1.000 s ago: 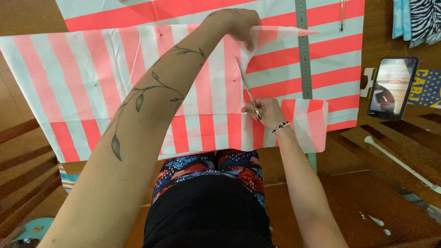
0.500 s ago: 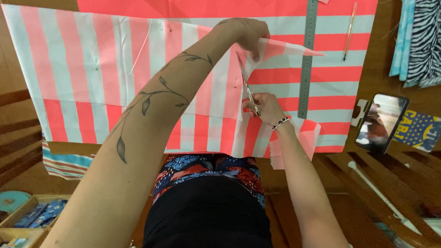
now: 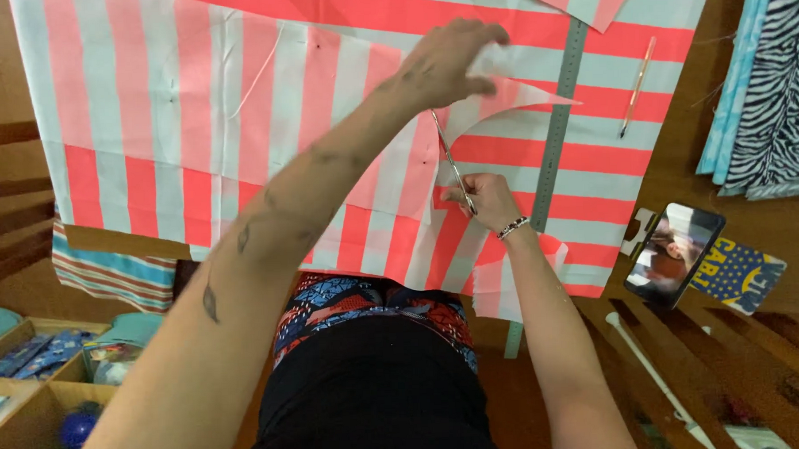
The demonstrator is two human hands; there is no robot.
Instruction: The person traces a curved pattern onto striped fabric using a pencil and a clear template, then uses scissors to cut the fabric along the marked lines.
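Observation:
A large pink, red and pale-blue striped fabric [image 3: 174,108] lies spread over the table. My right hand [image 3: 485,198] grips scissors [image 3: 450,156] whose blades point away from me into the cloth. My left hand [image 3: 451,63] reaches across further out and pinches the cut flap of fabric [image 3: 523,92], lifting it beside the blades. The scissor handles are hidden inside my fingers.
A long grey ruler [image 3: 555,126] lies on the cloth just right of the scissors, with a pencil [image 3: 635,85] beyond it. A phone [image 3: 675,252] rests on the wooden table at right, by zebra-print fabric [image 3: 771,79]. A box of sewing items [image 3: 42,370] sits at lower left.
The view has shifted, so the cloth sits lower and more to the right. The scissors have advanced along the cut and my left hand has kept hold of the lifted flap.

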